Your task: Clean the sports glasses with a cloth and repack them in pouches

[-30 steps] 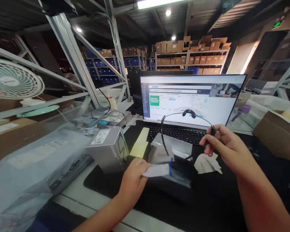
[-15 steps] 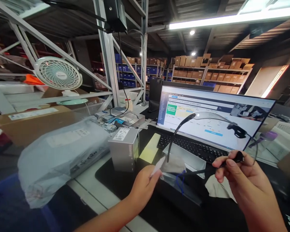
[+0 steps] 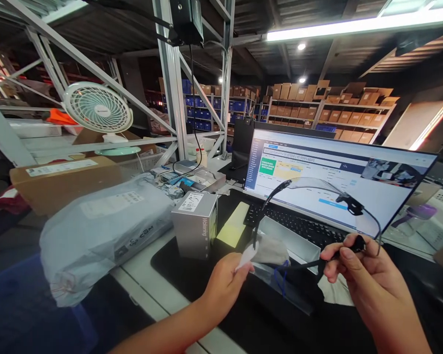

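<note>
My right hand is closed on a pair of clear-lensed glasses, gripping a black end piece of one temple. A black module and a thin cable hang at that side of the frame. My left hand pinches a white slip at the tip of the other temple; I cannot tell whether the slip is attached to it. Beneath the glasses lie a greyish pouch with a blue cord and an open silver-white tray. A pale cloth is beside my right hand.
A silver box stands left of a yellow paper strip on the black mat. Behind are a keyboard and a monitor. To the left lie a plastic-wrapped package, a carton and a fan.
The view has shifted slightly, so the surroundings appear a little further right. The glasses have tilted slightly, and both hands keep their grips.
</note>
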